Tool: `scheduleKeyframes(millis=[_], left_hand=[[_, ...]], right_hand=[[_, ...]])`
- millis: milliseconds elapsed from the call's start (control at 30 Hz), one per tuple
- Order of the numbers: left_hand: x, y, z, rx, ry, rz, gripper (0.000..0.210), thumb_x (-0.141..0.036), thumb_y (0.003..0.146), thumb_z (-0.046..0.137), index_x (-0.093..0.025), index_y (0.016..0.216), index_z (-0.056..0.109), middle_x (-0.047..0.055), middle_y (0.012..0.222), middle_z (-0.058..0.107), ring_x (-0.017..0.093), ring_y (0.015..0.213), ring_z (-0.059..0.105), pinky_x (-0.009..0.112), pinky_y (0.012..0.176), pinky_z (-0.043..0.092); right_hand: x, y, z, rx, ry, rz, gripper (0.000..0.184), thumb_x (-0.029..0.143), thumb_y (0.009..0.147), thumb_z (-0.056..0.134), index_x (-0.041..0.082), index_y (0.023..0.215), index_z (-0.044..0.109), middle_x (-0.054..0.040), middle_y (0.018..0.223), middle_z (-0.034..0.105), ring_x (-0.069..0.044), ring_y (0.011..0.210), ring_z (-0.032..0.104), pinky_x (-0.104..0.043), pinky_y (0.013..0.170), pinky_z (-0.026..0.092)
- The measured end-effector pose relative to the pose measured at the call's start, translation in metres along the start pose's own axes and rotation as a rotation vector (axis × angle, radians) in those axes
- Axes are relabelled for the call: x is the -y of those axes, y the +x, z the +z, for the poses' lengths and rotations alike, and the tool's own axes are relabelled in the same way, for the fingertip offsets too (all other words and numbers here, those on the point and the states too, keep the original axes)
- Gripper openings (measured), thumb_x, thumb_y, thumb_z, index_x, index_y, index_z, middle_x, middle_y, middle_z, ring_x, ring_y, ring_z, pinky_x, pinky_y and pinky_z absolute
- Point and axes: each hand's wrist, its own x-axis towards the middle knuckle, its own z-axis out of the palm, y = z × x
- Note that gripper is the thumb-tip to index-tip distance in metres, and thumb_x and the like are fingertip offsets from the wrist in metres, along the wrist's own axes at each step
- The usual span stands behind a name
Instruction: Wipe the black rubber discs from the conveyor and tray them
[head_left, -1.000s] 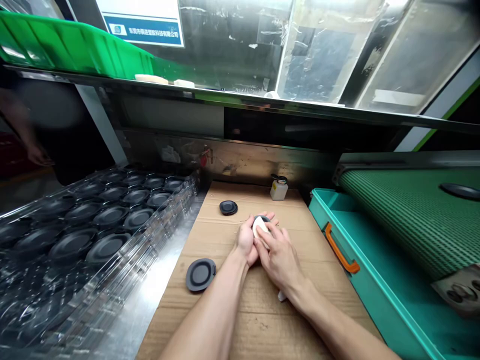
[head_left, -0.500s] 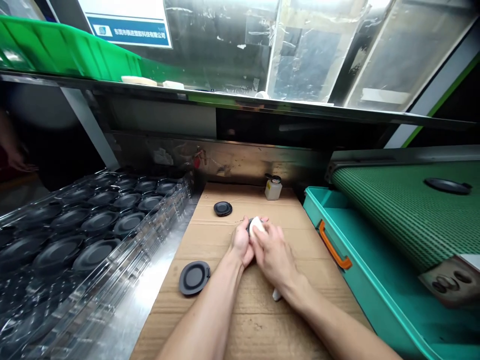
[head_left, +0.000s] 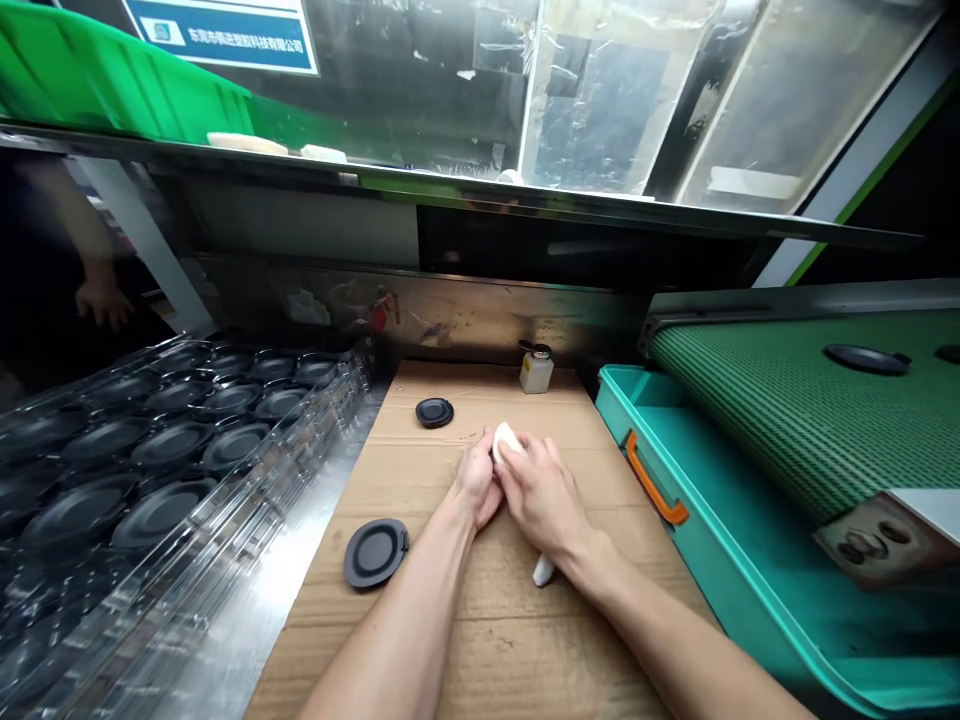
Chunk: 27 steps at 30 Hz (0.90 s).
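Note:
Over the cardboard (head_left: 495, 640), my two hands meet. Closed round a white cloth (head_left: 507, 437), my right hand (head_left: 546, 497) presses it into my left palm; a white end of cloth pokes out below the wrist. My left hand (head_left: 478, 482) is curled round a black round lid, almost fully covered by the cloth and fingers. Left of my forearm lies a larger black lid (head_left: 375, 553) with a small tab. A smaller black lid (head_left: 434, 412) lies farther back. Behind my hands stands a whitish bottle (head_left: 536, 372) with its dark cap flipped up.
Clear plastic trays (head_left: 300, 450) of black round lids fill the left side. On the right, a teal bin (head_left: 739, 580) with an orange handle sits beside a green conveyor belt (head_left: 787, 400) carrying black lids. A metal shelf holds a green crate (head_left: 112, 85). Another person's hand (head_left: 103, 300) shows far left.
The cloth now covers nearly all of the lid in my left hand, whose dark rim showed before. The view has shifted slightly. A second lid has come into view on the belt.

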Motion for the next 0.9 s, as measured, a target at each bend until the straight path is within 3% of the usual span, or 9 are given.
scheduleKeyframes(millis=[133,300,400,567,733,900], left_hand=[[-0.001,0.000,0.000,0.010,-0.004,-0.007,0.032,-0.032,0.096,0.043,-0.010,0.088,0.064,0.015,0.094,0.071,0.022,0.095,0.067,0.034,0.091,0.052],[-0.007,-0.001,-0.001,-0.003,-0.047,-0.056,0.034,-0.035,0.095,0.042,-0.010,0.093,0.064,0.016,0.097,0.071,0.024,0.094,0.067,0.037,0.089,0.053],[-0.010,0.000,-0.002,0.015,-0.054,-0.041,0.035,-0.033,0.096,0.039,-0.008,0.095,0.064,0.016,0.095,0.071,0.023,0.091,0.068,0.037,0.088,0.053],[-0.013,0.003,-0.001,-0.030,-0.094,-0.027,0.039,-0.033,0.097,0.035,-0.007,0.103,0.063,0.016,0.099,0.070,0.023,0.091,0.068,0.039,0.087,0.053],[-0.015,0.004,0.000,-0.103,-0.140,0.006,0.035,-0.034,0.096,0.036,-0.010,0.106,0.059,0.017,0.104,0.069,0.026,0.097,0.067,0.043,0.092,0.051],[-0.018,0.001,0.001,-0.080,-0.167,-0.026,0.038,-0.035,0.096,0.037,-0.009,0.115,0.056,0.020,0.115,0.066,0.028,0.103,0.066,0.046,0.095,0.049]], right_hand=[[0.002,-0.002,-0.001,-0.019,-0.037,0.079,0.030,0.030,0.095,0.043,0.025,0.116,0.063,-0.0113,0.116,0.057,-0.027,0.101,0.049,-0.041,0.082,0.047],[0.003,-0.004,0.005,-0.005,-0.019,-0.024,0.029,0.031,0.094,0.046,0.028,0.118,0.061,-0.0109,0.123,0.054,-0.027,0.104,0.048,-0.039,0.080,0.047],[-0.014,0.004,0.006,-0.068,-0.022,0.079,0.029,0.033,0.093,0.046,0.025,0.117,0.062,-0.0110,0.117,0.057,-0.027,0.101,0.050,-0.039,0.082,0.047],[-0.029,0.004,0.005,-0.164,0.164,0.061,0.047,0.035,0.084,0.060,0.020,0.128,0.052,-0.0118,0.118,0.057,-0.027,0.107,0.052,-0.042,0.093,0.044],[-0.020,-0.003,0.002,0.005,0.315,0.116,0.053,0.032,0.078,0.065,0.022,0.128,0.051,-0.0086,0.116,0.060,-0.024,0.104,0.058,-0.037,0.092,0.046],[-0.014,-0.001,-0.008,0.149,0.433,0.111,0.048,0.032,0.079,0.063,0.026,0.126,0.054,-0.0033,0.113,0.066,-0.021,0.097,0.062,-0.033,0.086,0.048]])
